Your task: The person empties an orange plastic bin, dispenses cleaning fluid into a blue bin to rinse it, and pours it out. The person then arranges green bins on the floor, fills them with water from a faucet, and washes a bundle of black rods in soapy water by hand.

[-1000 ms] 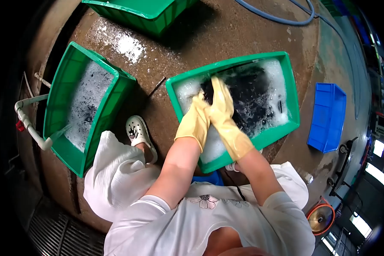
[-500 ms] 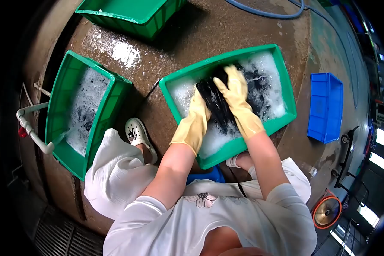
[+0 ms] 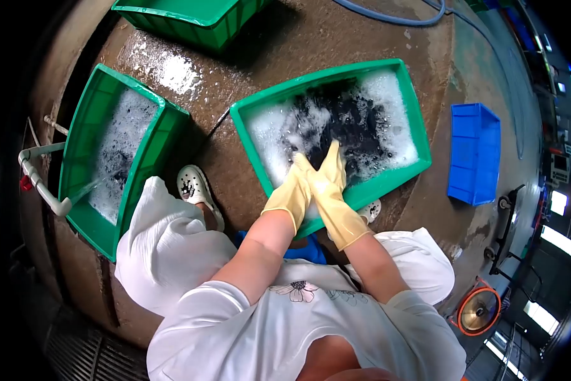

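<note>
Soapy water and white foam fill a green tub (image 3: pixel 387 176), and a soaked black cloth (image 3: pixel 355 130) lies spread through it. Both my hands wear long pale yellow rubber gloves. At the near side of the tub, my left hand (image 3: pixel 296 181) reaches down into the suds by the cloth's edge. My right hand (image 3: pixel 328 180) is beside it, the two gloves touching, its fingers pointing down against the dark cloth. Foam and water hide the fingertips of both, so any grip is not visible.
Left of me stands another green tub (image 3: pixel 126 82) with foamy water, fed by a white pipe (image 3: pixel 44 190). A third green tub (image 3: pixel 203 35) is at the top. A blue crate (image 3: pixel 474 154) sits to the right, near a wheeled trolley (image 3: pixel 504 222). A hose (image 3: pixel 387 20) crosses the wet floor.
My hands have drawn back toward the near side and come together. The black cloth, earlier bunched up between them, now lies spread out in the water.
</note>
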Available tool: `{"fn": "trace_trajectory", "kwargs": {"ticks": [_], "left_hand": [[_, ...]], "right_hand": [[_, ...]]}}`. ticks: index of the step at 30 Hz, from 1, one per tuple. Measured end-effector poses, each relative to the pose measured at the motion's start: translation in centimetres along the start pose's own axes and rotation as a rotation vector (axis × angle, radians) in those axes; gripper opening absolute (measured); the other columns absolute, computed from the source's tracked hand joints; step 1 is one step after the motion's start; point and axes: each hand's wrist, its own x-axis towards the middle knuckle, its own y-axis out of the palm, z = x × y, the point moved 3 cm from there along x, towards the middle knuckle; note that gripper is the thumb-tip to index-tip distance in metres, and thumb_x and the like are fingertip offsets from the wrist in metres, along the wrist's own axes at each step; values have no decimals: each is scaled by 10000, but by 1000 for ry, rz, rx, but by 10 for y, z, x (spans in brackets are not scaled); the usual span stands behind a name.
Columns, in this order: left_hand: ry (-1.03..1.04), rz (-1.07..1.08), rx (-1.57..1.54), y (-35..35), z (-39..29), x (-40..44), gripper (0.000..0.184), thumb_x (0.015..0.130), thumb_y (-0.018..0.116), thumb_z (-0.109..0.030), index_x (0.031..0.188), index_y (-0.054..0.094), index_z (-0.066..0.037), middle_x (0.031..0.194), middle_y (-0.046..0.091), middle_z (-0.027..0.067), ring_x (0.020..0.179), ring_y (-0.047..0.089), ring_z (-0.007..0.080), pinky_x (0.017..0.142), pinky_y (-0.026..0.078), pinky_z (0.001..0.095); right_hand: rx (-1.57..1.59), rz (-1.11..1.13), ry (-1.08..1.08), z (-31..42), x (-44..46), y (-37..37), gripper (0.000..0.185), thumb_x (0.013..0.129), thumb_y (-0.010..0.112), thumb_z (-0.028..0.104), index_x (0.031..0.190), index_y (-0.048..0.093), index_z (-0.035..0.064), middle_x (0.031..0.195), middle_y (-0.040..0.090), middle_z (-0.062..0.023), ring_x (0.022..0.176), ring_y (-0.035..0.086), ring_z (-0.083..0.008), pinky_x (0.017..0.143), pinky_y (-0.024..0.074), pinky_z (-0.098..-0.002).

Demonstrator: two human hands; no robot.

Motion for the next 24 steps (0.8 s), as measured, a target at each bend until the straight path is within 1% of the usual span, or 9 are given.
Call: {"fn": "trace_trajectory", "kwargs": {"ticks": [4, 8, 9, 14, 16, 19, 20, 22, 24], "left_hand": [[-57, 112, -101, 3, -1, -4, 635, 1070, 368, -554, 1395, 575, -50, 1341, 656, 143, 1115, 646, 324, 966, 528, 452], [44, -45, 65, -9, -13, -20, 669, 1063, 375, -581, 1409, 561, -39, 1348, 654, 135, 1116, 646, 320, 958, 531, 447], [13, -100, 33, -7, -13, -17, 679, 1068, 366, -577, 1447, 523, -35, 1409, 607, 141, 1203, 602, 320, 1034, 489, 441], [25, 28, -52, 0, -2, -9, 705, 1063, 367, -595, 1498, 473, -51, 1483, 543, 163, 1308, 547, 311, 1133, 423, 421], [29, 48, -58, -1, 1, -6, 704, 1061, 371, -598, 1498, 474, -56, 1483, 544, 162, 1306, 548, 312, 1134, 421, 418], [66, 39, -52, -5, 0, -7, 702, 1058, 379, -603, 1499, 476, -65, 1482, 545, 162, 1304, 548, 313, 1135, 417, 414], [81, 33, -45, -6, 0, -7, 702, 1057, 381, -604, 1499, 477, -68, 1482, 545, 162, 1303, 549, 313, 1135, 416, 413], [103, 21, -33, -13, -2, -3, 702, 1056, 383, -606, 1499, 478, -71, 1482, 545, 161, 1302, 549, 313, 1136, 415, 411], [82, 79, -57, -17, -2, 8, 655, 1063, 389, -579, 1460, 520, -75, 1404, 600, 137, 1225, 590, 301, 1058, 467, 413]], "right_hand": [[-259, -170, -191, -37, 48, -5, 1065, 871, 542, 776, 1618, 246, 76, 1667, 230, -234, 1571, 128, -364, 1272, 37, -475], [-224, -184, -92, -70, 88, -30, 1049, 825, 654, 742, 1551, 366, 42, 1473, 487, -285, 1380, 454, -422, 1160, 343, -502], [-203, -176, -84, -57, 81, -35, 1023, 811, 717, 693, 1500, 415, -1, 1304, 601, -280, 1216, 566, -449, 1047, 449, -513], [299, 70, 45, -18, 26, 1, 1119, 765, 813, 605, 1558, 314, -8, 1441, 532, -294, 1354, 503, -437, 1135, 412, -458], [26, 12, -12, -1, 1, 17, 1208, 766, 756, 687, 1609, 202, 24, 1641, 271, -254, 1531, 260, -374, 1255, 209, -440], [-124, -99, -151, -31, 38, 5, 1195, 780, 692, 749, 1619, 200, 54, 1683, 160, -237, 1567, 147, -363, 1276, 109, -461], [-287, -222, -162, -40, 55, -5, 1206, 772, 710, 743, 1620, 194, 58, 1637, 285, -256, 1536, 241, -377, 1256, 176, -492], [-93, 46, 146, -38, 64, -43, 1171, 771, 744, 707, 1599, 255, 39, 1535, 445, -274, 1465, 374, -398, 1218, 272, -501], [-63, 20, 122, -39, 66, -44, 1131, 786, 753, 678, 1574, 296, 7, 1508, 473, -286, 1433, 413, -414, 1201, 303, -484]]}}
